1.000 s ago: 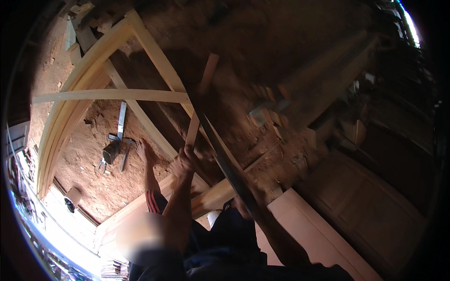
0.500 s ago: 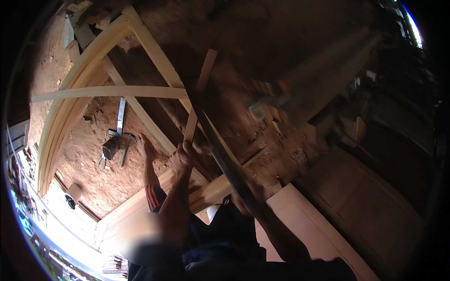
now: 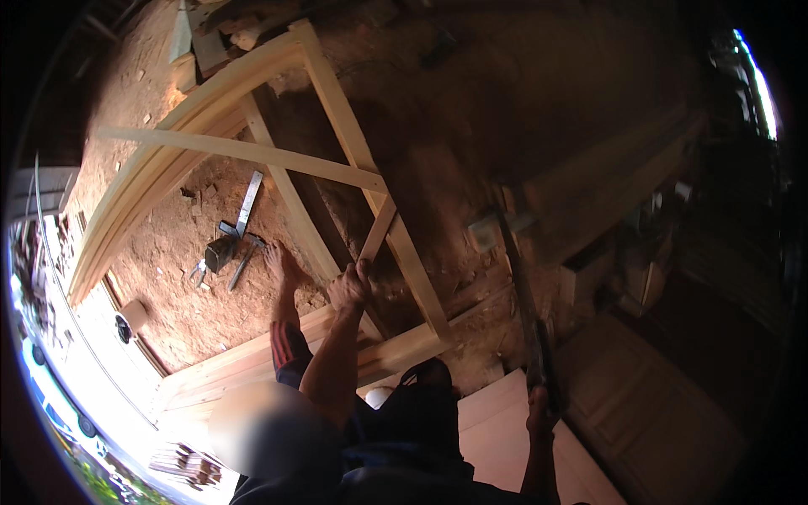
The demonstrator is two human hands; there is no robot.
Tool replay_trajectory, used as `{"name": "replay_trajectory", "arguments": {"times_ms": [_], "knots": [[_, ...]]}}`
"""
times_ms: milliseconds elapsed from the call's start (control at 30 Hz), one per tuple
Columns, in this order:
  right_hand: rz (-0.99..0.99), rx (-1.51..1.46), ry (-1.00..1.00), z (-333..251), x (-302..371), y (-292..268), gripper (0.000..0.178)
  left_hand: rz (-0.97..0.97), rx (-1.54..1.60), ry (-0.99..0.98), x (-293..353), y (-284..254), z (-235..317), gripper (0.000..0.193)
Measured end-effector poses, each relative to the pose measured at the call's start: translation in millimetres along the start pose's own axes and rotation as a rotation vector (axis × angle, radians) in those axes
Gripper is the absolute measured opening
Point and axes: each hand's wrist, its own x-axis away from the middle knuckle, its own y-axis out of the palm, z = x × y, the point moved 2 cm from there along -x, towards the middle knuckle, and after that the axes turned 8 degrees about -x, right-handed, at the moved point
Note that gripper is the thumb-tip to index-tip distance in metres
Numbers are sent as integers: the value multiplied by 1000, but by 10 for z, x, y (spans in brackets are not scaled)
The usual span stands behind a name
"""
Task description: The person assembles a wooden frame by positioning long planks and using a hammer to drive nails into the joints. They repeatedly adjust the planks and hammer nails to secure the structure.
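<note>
My left hand (image 3: 348,288) is closed around a short wooden strip (image 3: 379,229), whose far end lies by a straight rail of the pale arched wooden frame (image 3: 332,101). Off to the right, my right hand (image 3: 541,411) grips the handle end of a long dark handsaw (image 3: 523,307). Its blade points away from me, apart from the frame and the strip. A long thin batten (image 3: 278,156) crosses over the frame, with its right end near the strip's far end.
On the dirt left of my left hand lie a metal square (image 3: 247,204), a hammer (image 3: 245,265), pincers (image 3: 199,273) and a dark block (image 3: 220,252). A bare foot (image 3: 283,268) stands beside them. Wooden panels (image 3: 497,429) lie at lower right. A can-like container (image 3: 130,320) sits at left.
The saw has swung right, away from the frame. The strip's long far part, earlier stretching beyond the rail, no longer shows. My left hand still holds the near part. The view has shifted.
</note>
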Motion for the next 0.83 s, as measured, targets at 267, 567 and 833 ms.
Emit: {"name": "replay_trajectory", "arguments": {"times_ms": [267,567,833], "knots": [[-164,-1004,278,-416,283,182,52,-89,179,108,-80,74,-198,57],[-60,-1024,423,-2591,892,772,42,-202,354,221,-88,-178,-398,56],[-363,-669,117,-4001,804,1592,47,-419,393,217,-147,-260,-498,68]]}}
